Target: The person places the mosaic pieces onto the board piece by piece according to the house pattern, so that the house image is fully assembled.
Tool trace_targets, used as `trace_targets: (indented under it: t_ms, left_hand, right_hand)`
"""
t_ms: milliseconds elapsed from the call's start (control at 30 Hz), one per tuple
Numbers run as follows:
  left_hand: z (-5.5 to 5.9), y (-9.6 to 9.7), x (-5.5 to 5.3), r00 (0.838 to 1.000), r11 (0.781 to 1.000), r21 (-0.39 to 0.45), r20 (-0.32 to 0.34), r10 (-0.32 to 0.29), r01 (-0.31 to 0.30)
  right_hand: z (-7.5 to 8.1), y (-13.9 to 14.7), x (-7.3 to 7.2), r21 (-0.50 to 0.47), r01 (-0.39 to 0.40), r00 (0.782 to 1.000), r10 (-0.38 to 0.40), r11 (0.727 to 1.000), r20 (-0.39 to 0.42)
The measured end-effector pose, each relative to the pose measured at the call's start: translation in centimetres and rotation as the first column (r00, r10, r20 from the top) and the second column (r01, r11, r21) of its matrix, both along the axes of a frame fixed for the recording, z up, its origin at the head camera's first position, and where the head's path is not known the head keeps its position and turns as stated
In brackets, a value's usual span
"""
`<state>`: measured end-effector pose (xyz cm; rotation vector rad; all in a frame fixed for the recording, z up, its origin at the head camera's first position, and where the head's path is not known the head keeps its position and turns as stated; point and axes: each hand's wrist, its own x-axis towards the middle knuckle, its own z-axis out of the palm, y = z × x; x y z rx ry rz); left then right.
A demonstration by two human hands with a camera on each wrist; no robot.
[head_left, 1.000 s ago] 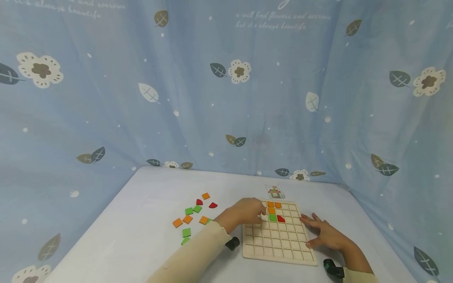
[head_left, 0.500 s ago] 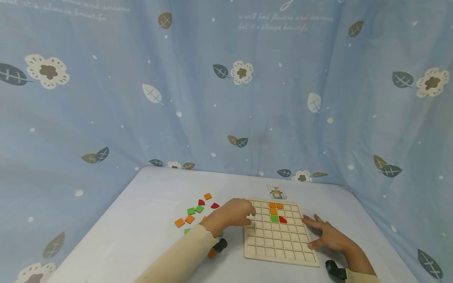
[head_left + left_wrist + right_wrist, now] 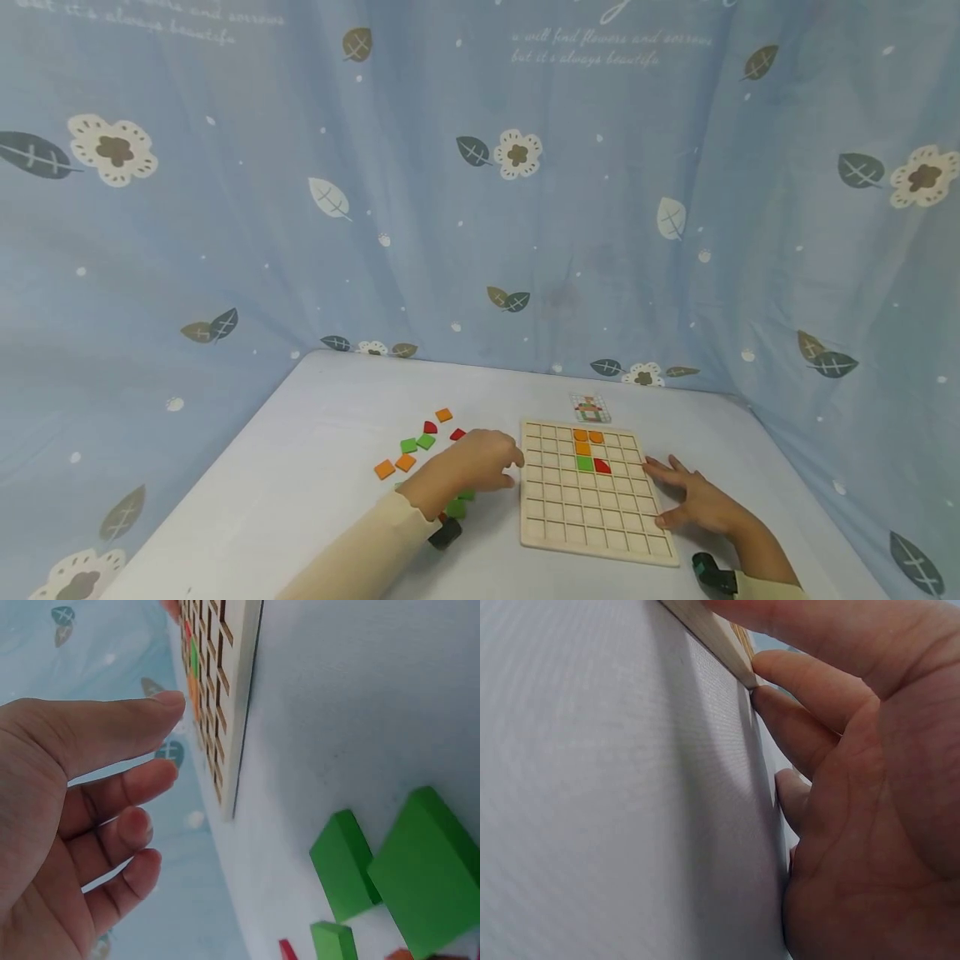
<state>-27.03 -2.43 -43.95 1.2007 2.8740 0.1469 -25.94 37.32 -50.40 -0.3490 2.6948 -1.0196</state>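
A pale wooden grid board [image 3: 555, 500] lies on the white table. In its upper squares sit a few orange pieces [image 3: 582, 448], a green square [image 3: 585, 464] and a red quarter-round piece [image 3: 602, 466]. My left hand [image 3: 480, 462] is just off the board's left edge, over the loose pieces. In the left wrist view its fingers are loosely bent, with nothing between thumb and fingertips. My right hand [image 3: 693, 500] rests at the board's right side, thumb and fingertips touching the edge [image 3: 731, 649].
Loose orange [image 3: 385, 469], green [image 3: 408, 446] and red [image 3: 430, 427] tiles are scattered left of the board, some partly hidden by the left arm. A small pattern card [image 3: 591, 408] lies behind the board. A blue printed curtain [image 3: 420, 250] hangs around the table.
My left hand has moved left from over the board to beside the loose tiles. The right hand has stayed at the board's edge. The pieces on the board look the same.
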Motion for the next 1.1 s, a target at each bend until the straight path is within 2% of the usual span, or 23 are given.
trace_targets:
  t_ms: [233,500,800,900,1100]
  left_hand:
    - [0.2,-1.0,0.7,1.0,0.999,-0.043,-0.021,0.0,-0.001]
    - [-0.4,-2.7,1.0,0.998,0.998,-0.022,0.025,0.053,-0.053]
    - [-1.2,-4.5,1.0,0.997,0.998,-0.025,0.048,0.059,-0.057]
    - [-1.5,-5.0,1.0,0.994,0.997,-0.029,0.07,0.079,-0.078]
    - [-1.2,-5.6,1.2,0.987,0.993,-0.029,0.113,0.115,-0.112]
  right_hand:
    - [0.1,0.0,0.2,0.006,-0.007,1.0,0.007,1.0,0.006]
    - [0.2,-0.1,0.4,-0.038,-0.029,0.999,0.029,0.999,-0.015]
    - [0.4,-0.1,0.3,-0.056,-0.035,0.999,0.034,0.998,-0.016]
    - [0.4,-0.1,0.3,-0.052,-0.037,0.999,0.036,0.998,-0.014]
    - [0.3,0.0,0.2,-0.054,-0.039,0.999,0.038,0.998,-0.021]
